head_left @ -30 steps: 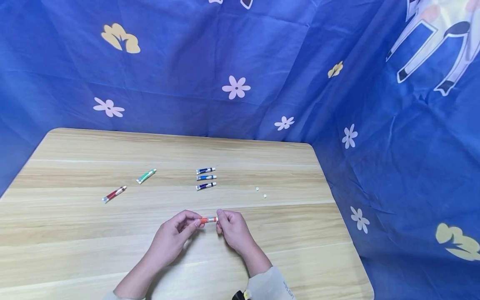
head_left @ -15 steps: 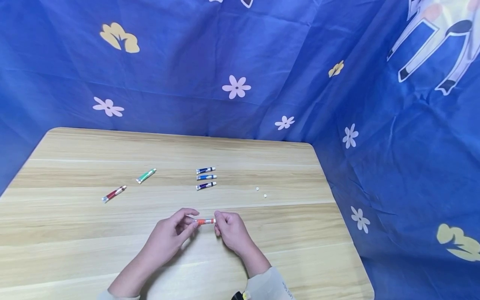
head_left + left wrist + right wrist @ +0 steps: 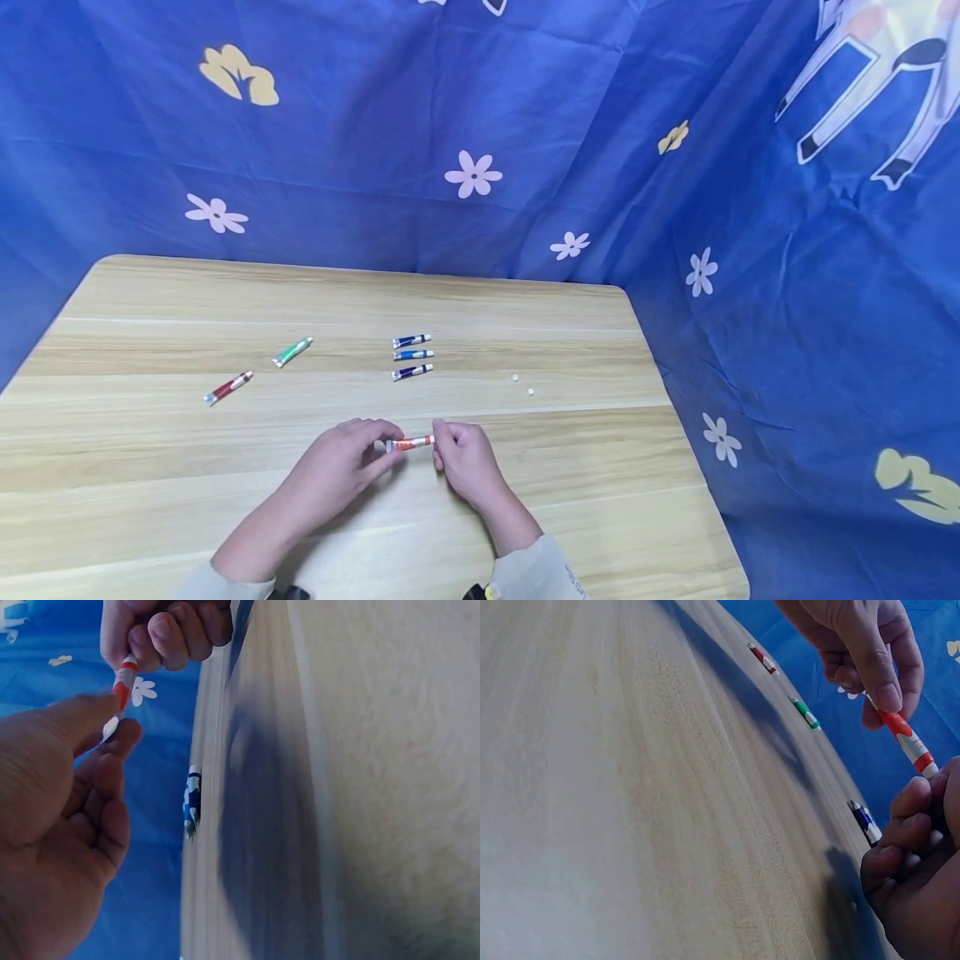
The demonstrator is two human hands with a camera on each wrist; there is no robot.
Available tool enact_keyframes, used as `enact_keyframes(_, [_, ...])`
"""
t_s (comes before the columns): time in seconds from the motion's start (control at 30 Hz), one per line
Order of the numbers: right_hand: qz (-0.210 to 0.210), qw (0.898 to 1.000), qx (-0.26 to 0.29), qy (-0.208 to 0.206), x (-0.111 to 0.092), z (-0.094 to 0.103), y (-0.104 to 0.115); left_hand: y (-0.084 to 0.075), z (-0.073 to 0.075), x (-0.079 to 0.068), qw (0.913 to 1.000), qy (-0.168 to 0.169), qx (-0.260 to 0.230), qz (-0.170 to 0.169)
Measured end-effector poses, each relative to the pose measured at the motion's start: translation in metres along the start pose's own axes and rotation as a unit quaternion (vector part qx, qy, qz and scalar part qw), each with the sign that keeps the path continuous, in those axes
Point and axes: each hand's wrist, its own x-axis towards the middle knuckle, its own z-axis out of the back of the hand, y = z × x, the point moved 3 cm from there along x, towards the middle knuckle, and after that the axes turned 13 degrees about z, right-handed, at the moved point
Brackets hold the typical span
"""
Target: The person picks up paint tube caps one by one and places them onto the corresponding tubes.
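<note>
An orange paint tube [image 3: 411, 443] is held above the table between the two hands, near its front. My left hand [image 3: 341, 467] pinches the tube's flat silver tail between thumb and index finger, as the left wrist view shows at the crimped end [image 3: 110, 727]. My right hand [image 3: 467, 462] grips the white cap end [image 3: 930, 771] between thumb and curled index finger, and those fingers hide most of the cap. Beyond the hands lie a dark blue tube [image 3: 412, 341], a blue tube [image 3: 413, 355] and a dark purple tube [image 3: 412, 372], side by side.
Left of the row, a green tube [image 3: 292, 352] and a dark red tube [image 3: 228, 388] lie slanted on the wooden table [image 3: 150, 467]. Two small white caps [image 3: 530, 392] lie to the right. A blue patterned cloth [image 3: 360, 167] hangs behind and at the right.
My left hand has shifted its fingers on the orange tube, and more of the silver tail shows. The tube and right hand moved slightly left, then back right. The other tubes stayed put.
</note>
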Motion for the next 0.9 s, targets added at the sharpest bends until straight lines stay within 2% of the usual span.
enact_keyframes(0.27, [-0.006,1.0,0.007,-0.01,0.002,0.0,0.003,-0.004,0.001,0.011,0.9975,-0.004,0.062,-0.035])
enact_keyframes(0.6, [-0.008,0.998,0.051,-0.029,0.004,-0.002,0.006,-0.004,0.002,0.02,0.9929,-0.012,0.088,-0.079])
enact_keyframes(0.8, [-0.018,0.994,0.097,-0.04,0.006,0.001,0.004,-0.003,-0.002,0.029,0.99,-0.016,0.107,-0.091])
enact_keyframes(0.9, [-0.019,0.993,0.11,-0.038,0.006,0.002,0.002,-0.001,-0.005,0.035,0.9895,-0.009,0.116,-0.086])
